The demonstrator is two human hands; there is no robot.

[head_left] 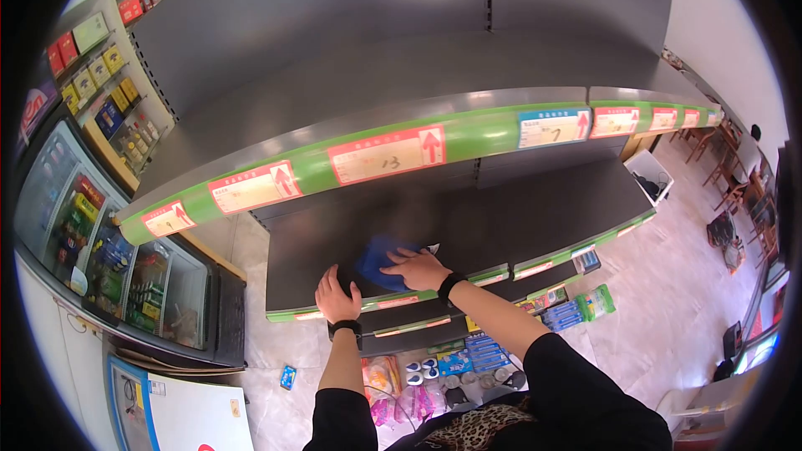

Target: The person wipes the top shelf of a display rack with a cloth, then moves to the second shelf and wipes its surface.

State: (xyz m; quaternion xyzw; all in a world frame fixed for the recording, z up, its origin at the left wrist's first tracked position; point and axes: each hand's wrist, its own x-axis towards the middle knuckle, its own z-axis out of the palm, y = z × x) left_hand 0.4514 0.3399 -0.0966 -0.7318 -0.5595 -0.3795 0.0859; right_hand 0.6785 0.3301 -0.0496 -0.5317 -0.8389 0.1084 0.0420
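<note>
One soft blue cloth (pixel 369 266) lies beneath the right hand (pixel 420 270), its bent fingers pressing it onto the dark grey metal shelf (pixel 526 217); nearby, the left hand (pixel 338 298) rests spread, touching only that shelf, below a green label strip (pixel 482 135).

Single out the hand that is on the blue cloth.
The right hand: its fingers lie over the blue cloth, while the left hand is off it, near the front of the dark shelf.
</note>
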